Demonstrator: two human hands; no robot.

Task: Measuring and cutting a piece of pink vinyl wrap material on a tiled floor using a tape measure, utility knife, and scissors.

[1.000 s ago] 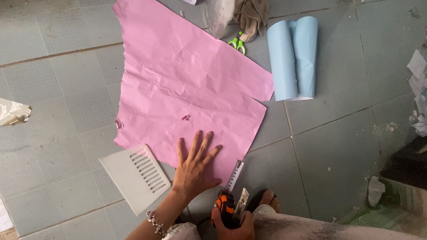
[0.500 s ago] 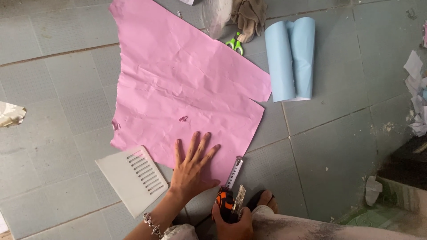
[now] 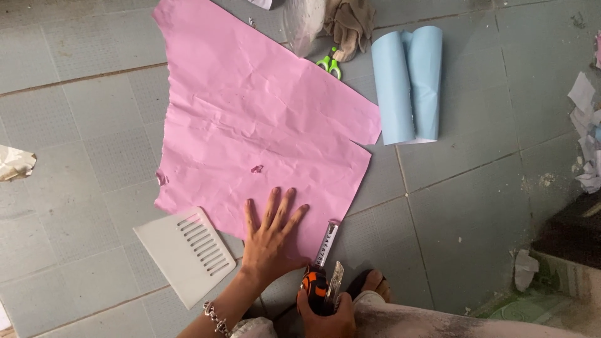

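Pink paper (image 3: pixel 263 125) lies flat on the tiled floor (image 3: pixel 476 188); our left hand (image 3: pixel 272 235) presses it, fingers spread wide. Our right hand (image 3: pixel 325 310) grips what seems a tape measure (image 3: pixel 320 275), its blade touching the paper's near edge.

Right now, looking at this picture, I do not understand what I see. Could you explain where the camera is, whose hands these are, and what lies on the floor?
The camera sits on a person's head and looks down at a grey tiled floor. Both hands belong to that person. The left hand lies flat on a large crumpled pink paper sheet. The right hand holds an orange and black tape measure, its tape drawn out beside the sheet's lower edge. A white slotted plate lies to the left, and rolled light blue paper and green-handled scissors beyond the sheet. A sandalled foot shows near the tape measure.
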